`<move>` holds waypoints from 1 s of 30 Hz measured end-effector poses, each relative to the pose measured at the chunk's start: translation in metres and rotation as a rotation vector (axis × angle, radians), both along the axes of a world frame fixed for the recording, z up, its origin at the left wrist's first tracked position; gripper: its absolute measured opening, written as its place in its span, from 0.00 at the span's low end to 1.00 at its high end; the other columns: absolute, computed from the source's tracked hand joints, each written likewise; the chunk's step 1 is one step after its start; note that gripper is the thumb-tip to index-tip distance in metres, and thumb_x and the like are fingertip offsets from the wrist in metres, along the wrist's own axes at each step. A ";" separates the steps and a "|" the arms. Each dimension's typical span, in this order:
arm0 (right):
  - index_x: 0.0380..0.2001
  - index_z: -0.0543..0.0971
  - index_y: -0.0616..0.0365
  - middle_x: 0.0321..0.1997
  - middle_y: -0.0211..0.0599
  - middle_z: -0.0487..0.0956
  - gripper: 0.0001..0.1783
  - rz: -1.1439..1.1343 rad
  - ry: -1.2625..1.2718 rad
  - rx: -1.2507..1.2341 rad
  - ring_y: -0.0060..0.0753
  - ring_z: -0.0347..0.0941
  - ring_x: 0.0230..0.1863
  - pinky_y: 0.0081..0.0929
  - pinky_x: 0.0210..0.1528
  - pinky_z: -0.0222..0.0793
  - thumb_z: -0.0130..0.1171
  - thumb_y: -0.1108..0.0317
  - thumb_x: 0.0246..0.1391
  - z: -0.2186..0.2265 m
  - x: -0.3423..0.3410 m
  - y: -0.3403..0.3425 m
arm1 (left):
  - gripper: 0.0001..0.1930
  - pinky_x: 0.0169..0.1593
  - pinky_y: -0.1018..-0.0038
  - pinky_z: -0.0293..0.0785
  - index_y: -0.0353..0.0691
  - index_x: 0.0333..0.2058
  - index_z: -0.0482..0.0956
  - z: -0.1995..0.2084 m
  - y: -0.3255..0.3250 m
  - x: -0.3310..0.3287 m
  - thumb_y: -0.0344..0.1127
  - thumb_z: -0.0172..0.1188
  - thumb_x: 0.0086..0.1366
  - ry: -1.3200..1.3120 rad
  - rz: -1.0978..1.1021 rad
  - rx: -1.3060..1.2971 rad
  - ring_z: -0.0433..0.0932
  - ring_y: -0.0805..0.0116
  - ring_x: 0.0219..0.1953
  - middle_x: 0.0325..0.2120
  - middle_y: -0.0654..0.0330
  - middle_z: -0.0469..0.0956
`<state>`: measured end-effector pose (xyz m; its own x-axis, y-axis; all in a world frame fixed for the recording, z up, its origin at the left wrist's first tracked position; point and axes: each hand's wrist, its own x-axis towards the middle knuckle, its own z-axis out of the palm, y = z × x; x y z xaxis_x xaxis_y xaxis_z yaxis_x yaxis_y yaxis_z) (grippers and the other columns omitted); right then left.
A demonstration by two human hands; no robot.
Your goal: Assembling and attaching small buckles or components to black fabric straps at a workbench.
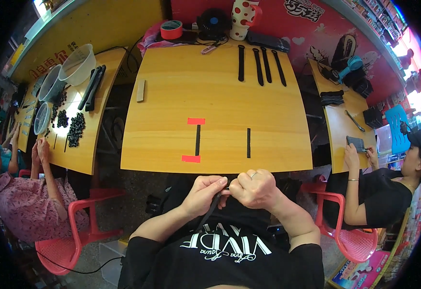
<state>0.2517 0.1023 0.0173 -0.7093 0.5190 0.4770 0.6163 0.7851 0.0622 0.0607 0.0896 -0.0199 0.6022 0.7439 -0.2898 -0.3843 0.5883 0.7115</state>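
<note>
Just past the table's near edge, close to my body, my two hands meet over a narrow black strap [212,209]. My left hand [204,194] pinches it between thumb and fingers, and its loose length hangs down toward my lap. My right hand [255,189], a ring on one finger, is closed in a fist against the strap's upper end; its fingers mostly hide what they grip. On the table ahead lies a black strip [198,139] between red tape pieces [196,121]. To its right is another short black strip [248,143].
Several black straps [257,67] lie at the table's far right. A roll of red tape [171,30], a fan [214,23] and a spotted tumbler [243,19] stand at the back. A small flat bar [140,90] lies left. People work at tables on both sides.
</note>
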 end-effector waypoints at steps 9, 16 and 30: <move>0.11 0.63 0.47 0.11 0.23 0.53 0.25 0.302 0.165 0.069 0.21 0.52 0.11 0.19 0.13 0.43 0.66 0.49 0.40 0.023 -0.030 -0.042 | 0.18 0.22 0.78 0.72 0.36 0.24 0.71 0.002 0.015 -0.021 0.36 0.42 0.73 0.199 0.495 0.210 0.72 0.73 0.16 0.17 0.62 0.71; 0.16 0.69 0.52 0.14 0.30 0.67 0.18 -0.067 0.173 -0.188 0.31 0.70 0.15 0.28 0.16 0.61 0.61 0.55 0.50 0.006 -0.022 -0.016 | 0.16 0.35 0.80 0.74 0.32 0.44 0.76 0.008 -0.014 -0.019 0.40 0.45 0.73 -0.005 0.145 0.253 0.77 0.75 0.30 0.28 0.61 0.78; 0.17 0.69 0.53 0.12 0.29 0.66 0.17 0.040 0.018 -0.092 0.29 0.70 0.15 0.26 0.16 0.62 0.62 0.56 0.47 0.009 -0.038 -0.017 | 0.16 0.30 0.80 0.74 0.31 0.31 0.78 0.000 -0.017 -0.027 0.36 0.48 0.72 0.109 0.159 0.247 0.76 0.78 0.24 0.23 0.62 0.78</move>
